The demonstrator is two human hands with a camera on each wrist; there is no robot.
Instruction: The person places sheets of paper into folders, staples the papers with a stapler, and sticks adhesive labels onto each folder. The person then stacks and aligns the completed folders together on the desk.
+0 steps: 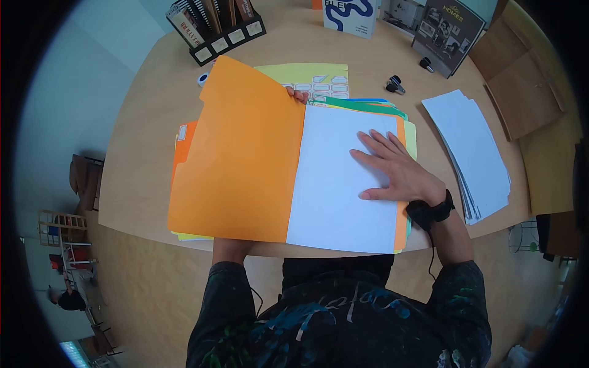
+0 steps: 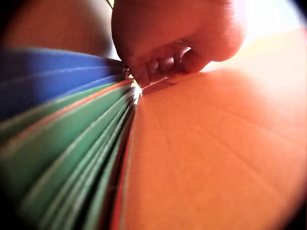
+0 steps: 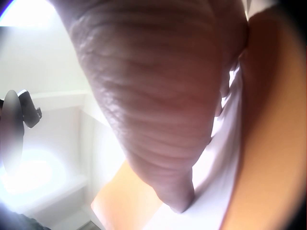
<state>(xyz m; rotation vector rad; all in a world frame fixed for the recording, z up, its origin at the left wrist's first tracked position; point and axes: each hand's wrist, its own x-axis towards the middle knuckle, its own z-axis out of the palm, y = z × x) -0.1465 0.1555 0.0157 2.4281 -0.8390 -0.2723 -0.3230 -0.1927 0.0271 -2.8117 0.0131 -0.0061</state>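
An orange file folder (image 1: pixel 245 159) lies spread open, its left cover raised at an angle. White paper (image 1: pixel 331 178) sits against its right side. My right hand (image 1: pixel 399 168) rests flat on the paper with fingers spread; in the right wrist view the palm side of that hand (image 3: pixel 158 105) is close over the sheet. My left hand (image 1: pixel 299 95) reaches behind the raised cover, which hides most of it, and its fingertips curl over the top edge near the fold. In the left wrist view the left hand's fingers (image 2: pixel 168 57) bend onto the orange folder's edge.
Green folders (image 1: pixel 362 105) and other coloured ones lie stacked beneath. A yellow-green folder with label stickers (image 1: pixel 328 86) is behind. White sheets (image 1: pixel 469 153) lie at right, near black clips (image 1: pixel 396 84). A black organizer (image 1: pixel 230 40) and books (image 1: pixel 448 34) stand at the back.
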